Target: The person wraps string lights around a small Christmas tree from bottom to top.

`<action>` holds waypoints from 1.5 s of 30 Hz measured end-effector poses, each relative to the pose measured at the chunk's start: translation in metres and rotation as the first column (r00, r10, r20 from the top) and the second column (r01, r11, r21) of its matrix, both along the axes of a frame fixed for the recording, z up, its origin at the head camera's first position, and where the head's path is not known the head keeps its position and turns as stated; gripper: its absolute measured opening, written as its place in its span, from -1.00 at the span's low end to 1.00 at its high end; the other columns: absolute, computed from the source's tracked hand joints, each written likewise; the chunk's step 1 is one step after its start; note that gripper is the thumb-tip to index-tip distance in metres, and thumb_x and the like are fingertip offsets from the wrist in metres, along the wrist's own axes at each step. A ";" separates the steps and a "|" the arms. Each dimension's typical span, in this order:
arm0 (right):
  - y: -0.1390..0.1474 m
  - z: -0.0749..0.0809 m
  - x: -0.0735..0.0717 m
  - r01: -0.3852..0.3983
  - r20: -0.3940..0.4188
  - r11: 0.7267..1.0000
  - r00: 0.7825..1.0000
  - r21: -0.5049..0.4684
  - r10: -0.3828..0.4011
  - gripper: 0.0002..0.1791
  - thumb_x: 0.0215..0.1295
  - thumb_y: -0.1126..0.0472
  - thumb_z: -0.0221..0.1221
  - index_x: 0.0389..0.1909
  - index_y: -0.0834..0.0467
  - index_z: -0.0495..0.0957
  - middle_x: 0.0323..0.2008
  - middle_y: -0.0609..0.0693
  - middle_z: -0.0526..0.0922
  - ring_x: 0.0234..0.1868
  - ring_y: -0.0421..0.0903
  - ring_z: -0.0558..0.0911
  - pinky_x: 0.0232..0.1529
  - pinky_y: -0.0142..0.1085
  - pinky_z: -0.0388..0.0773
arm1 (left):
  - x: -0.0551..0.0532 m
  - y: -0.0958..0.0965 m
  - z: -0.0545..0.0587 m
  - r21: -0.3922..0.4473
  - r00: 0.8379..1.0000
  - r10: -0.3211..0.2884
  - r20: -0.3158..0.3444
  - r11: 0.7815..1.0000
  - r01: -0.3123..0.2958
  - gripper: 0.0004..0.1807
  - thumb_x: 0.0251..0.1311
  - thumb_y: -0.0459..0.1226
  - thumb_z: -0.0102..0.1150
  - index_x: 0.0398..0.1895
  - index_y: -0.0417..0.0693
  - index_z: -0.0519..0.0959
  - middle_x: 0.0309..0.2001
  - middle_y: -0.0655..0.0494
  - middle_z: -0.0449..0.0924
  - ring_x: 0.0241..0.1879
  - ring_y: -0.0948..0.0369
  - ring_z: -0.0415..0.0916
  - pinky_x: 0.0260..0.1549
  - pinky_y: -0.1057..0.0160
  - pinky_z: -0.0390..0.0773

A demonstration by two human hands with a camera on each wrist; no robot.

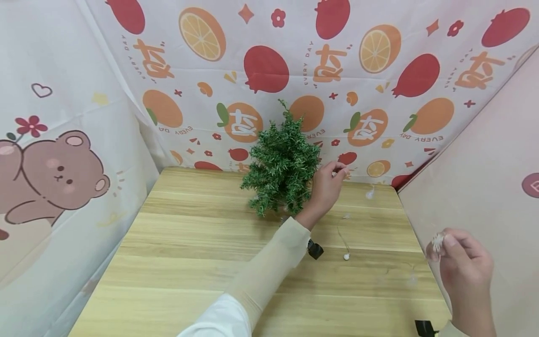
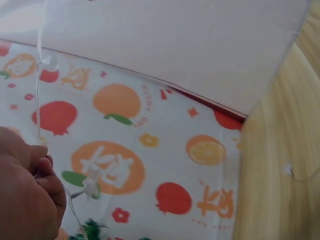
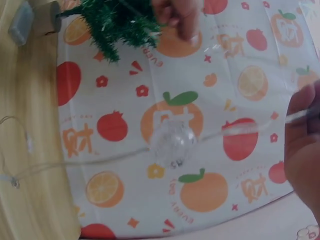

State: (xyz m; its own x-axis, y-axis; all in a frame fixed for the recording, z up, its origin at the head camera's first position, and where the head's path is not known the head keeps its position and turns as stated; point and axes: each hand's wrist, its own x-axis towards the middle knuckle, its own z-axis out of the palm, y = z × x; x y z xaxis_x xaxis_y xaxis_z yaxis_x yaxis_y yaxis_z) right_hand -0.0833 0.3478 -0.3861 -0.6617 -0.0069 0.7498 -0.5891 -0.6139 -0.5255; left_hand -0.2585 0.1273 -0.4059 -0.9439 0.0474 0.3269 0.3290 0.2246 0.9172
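A string of fairy lights (image 2: 39,107) with clear wire and small clear lamps runs between my two hands. Beside the right side of a small green artificial tree (image 1: 282,164), my left hand (image 1: 326,185) pinches the wire between thumb and fingers. One star-like lamp (image 2: 91,186) hangs close by those fingers in the left wrist view. Farther right, over the table's right edge, my right hand (image 1: 469,264) grips another stretch of the wire. A clear ball lamp (image 3: 172,143) shows in front of that hand in the right wrist view.
More of the light string, with a small white bulb (image 1: 346,257), lies on the wooden table (image 1: 177,243) right of the tree. The tree has a round wooden base (image 3: 47,19), and a translucent box (image 3: 21,22) is beside it. Fruit-printed cloth (image 1: 265,68) hangs behind.
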 end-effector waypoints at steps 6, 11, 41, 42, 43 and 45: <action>-0.004 0.014 -0.013 0.218 0.213 0.975 0.955 -0.041 -0.205 -0.70 0.40 0.71 -0.30 -0.30 0.71 0.44 -0.48 0.28 0.53 -0.53 0.06 0.44 -0.45 -0.25 0.56 | -0.003 0.005 -0.015 -0.099 0.999 0.032 -0.002 0.995 -0.032 -0.79 0.45 -0.04 0.14 -0.09 0.14 0.70 -0.15 0.30 0.69 -0.31 0.38 0.51 -0.43 0.43 0.46; -0.018 0.029 -0.030 0.373 0.345 0.919 0.851 0.132 -0.395 -0.82 0.41 0.63 -0.05 -0.36 0.55 0.51 -0.55 0.15 0.47 -0.58 -0.02 0.44 -0.54 -0.35 0.52 | -0.002 0.008 -0.021 -0.120 0.999 0.040 -0.001 0.992 -0.039 -0.82 0.45 -0.12 0.15 -0.05 0.13 0.71 -0.05 0.28 0.70 -0.21 0.39 0.57 -0.37 0.45 0.50; -0.044 0.056 -0.081 0.424 0.292 0.685 0.680 0.592 -0.673 -0.84 0.43 0.26 0.22 -0.26 0.31 0.62 -0.50 -0.03 0.59 -0.57 -0.15 0.48 -0.54 -0.44 0.52 | 0.022 -0.005 0.054 0.097 0.922 -0.307 -0.236 0.936 0.337 -0.71 0.45 -0.14 0.15 0.13 0.00 0.64 -0.20 0.15 0.61 -0.49 0.26 0.33 -0.48 0.39 0.40; -0.044 0.056 -0.082 0.426 0.240 0.619 0.661 0.660 -0.711 -0.83 0.44 0.22 0.21 -0.24 0.29 0.63 -0.50 -0.05 0.59 -0.57 -0.15 0.48 -0.54 -0.44 0.50 | 0.022 -0.005 0.059 0.084 0.917 -0.323 -0.233 0.933 0.350 -0.70 0.45 -0.13 0.15 0.13 0.00 0.65 -0.19 0.16 0.61 -0.49 0.26 0.33 -0.48 0.39 0.40; -0.044 0.055 -0.082 0.423 0.190 0.550 0.642 0.720 -0.743 -0.81 0.45 0.19 0.21 -0.22 0.26 0.63 -0.51 -0.08 0.58 -0.56 -0.17 0.49 -0.54 -0.43 0.48 | 0.021 -0.005 0.063 0.068 0.916 -0.335 -0.222 0.931 0.357 -0.70 0.45 -0.12 0.15 0.13 0.01 0.65 -0.19 0.18 0.61 -0.49 0.26 0.34 -0.48 0.40 0.40; -0.046 0.055 -0.083 0.424 0.060 0.388 0.608 0.819 -0.791 -0.79 0.45 0.12 0.20 -0.20 0.21 0.65 -0.54 -0.12 0.55 -0.56 -0.19 0.48 -0.55 -0.43 0.44 | 0.020 -0.005 0.070 0.043 0.914 -0.360 -0.187 0.926 0.374 -0.71 0.45 -0.11 0.16 0.12 0.03 0.65 -0.17 0.22 0.61 -0.49 0.25 0.34 -0.48 0.41 0.40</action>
State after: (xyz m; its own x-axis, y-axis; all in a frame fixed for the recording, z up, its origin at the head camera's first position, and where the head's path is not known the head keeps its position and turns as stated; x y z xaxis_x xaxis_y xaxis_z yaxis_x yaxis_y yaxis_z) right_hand -0.1660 0.3020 -0.3315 -0.9086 0.1664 0.3831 -0.2660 0.4766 -0.8379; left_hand -0.2383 0.1219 -0.3361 -0.7933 0.3481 0.4995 0.5294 -0.0110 0.8483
